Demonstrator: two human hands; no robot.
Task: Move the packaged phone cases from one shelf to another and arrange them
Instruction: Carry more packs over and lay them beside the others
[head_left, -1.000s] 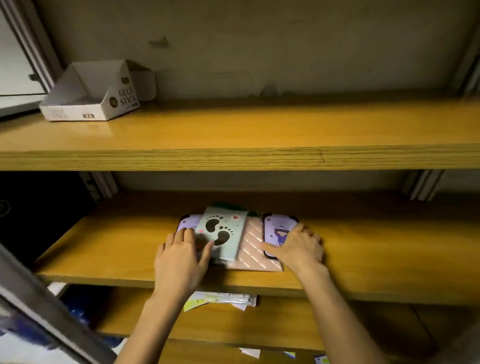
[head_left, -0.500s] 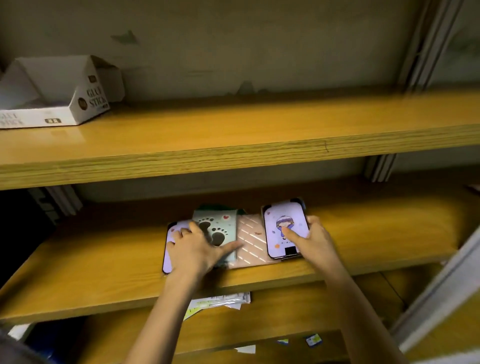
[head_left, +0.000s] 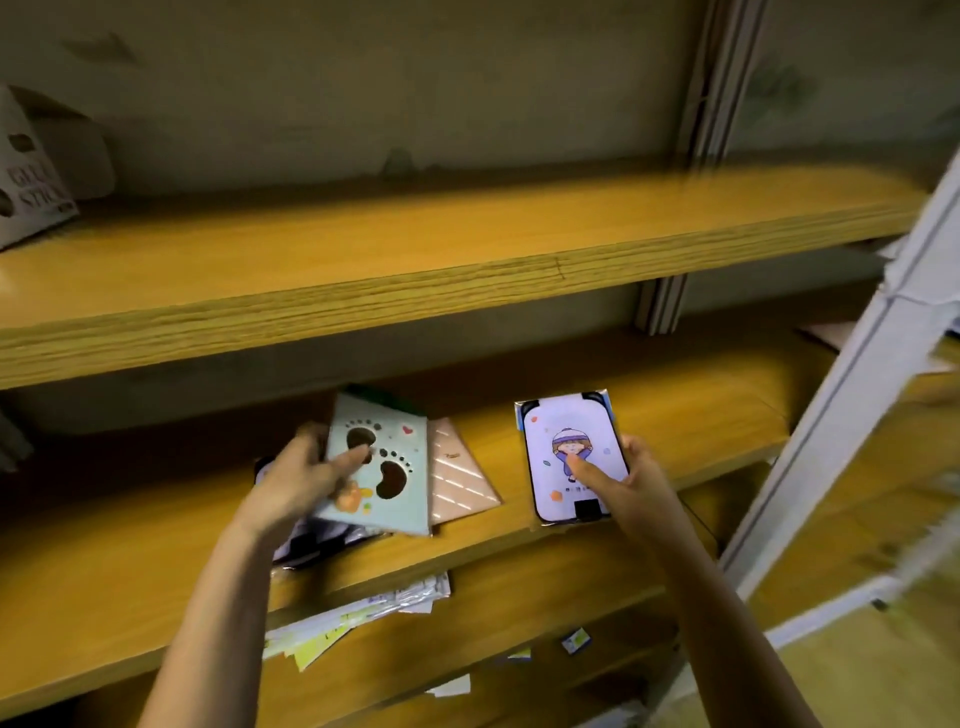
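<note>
My left hand (head_left: 298, 480) grips a mint-green packaged case with dark footprints (head_left: 387, 491), thumb across its front, lifted and tilted over the middle shelf (head_left: 675, 415). A pink striped case (head_left: 460, 480) lies under it, partly covered. Below my left hand a lilac case (head_left: 301, 540) shows only in part. My right hand (head_left: 623, 486) holds a lilac packaged case with a cartoon child (head_left: 569, 457), thumb on its front, raised just above the shelf to the right of the pile.
The upper shelf (head_left: 415, 260) is bare except for a white glue-stick carton (head_left: 31, 176) at its far left. Loose papers (head_left: 363, 613) lie on the lower shelf. A white metal upright (head_left: 841, 405) slants across the right side.
My right hand has picked the cartoon case off the shelf and moved it right, away from the pile. My left hand has taken hold of the footprint case and tilted it up. The view swung right.
</note>
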